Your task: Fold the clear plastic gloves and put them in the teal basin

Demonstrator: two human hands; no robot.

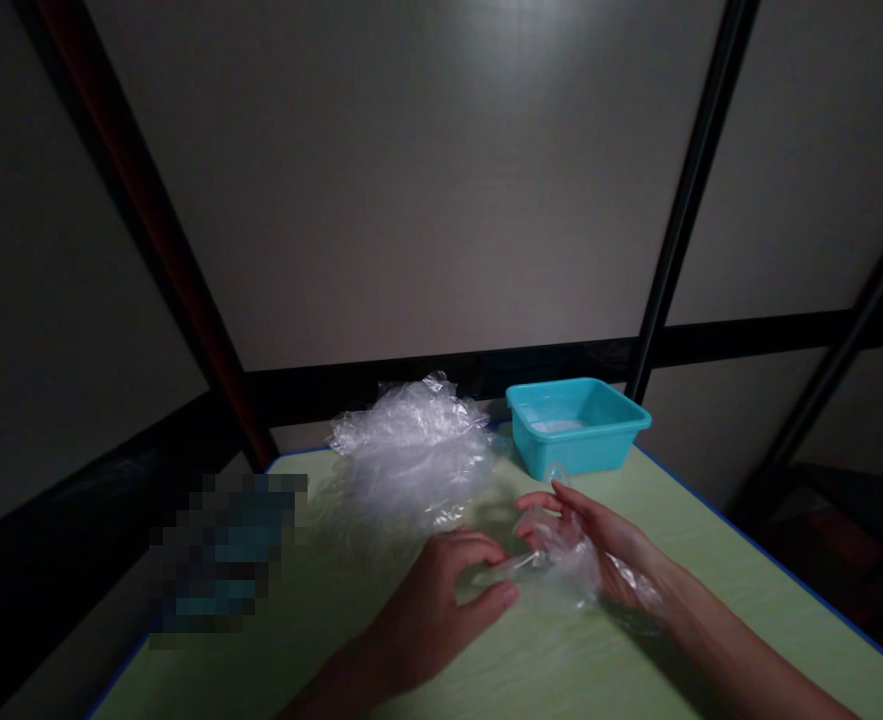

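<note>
My left hand (441,605) hovers low over the green table (711,620), thumb and fingers pinched on the edge of a thin clear plastic piece (561,575). My right hand (598,545) lies just to the right of it, fingers spread, with the clear plastic draped over its palm and wrist; it looks like a disposable glove or bag. Both hands touch the same piece.
A heap of crumpled clear plastic (415,445) sits at the back of the table. A turquoise plastic tub (576,425) stands at the back right. A blurred-out patch (223,550) covers the table's left edge. Dark frame bars and grey panels surround the table.
</note>
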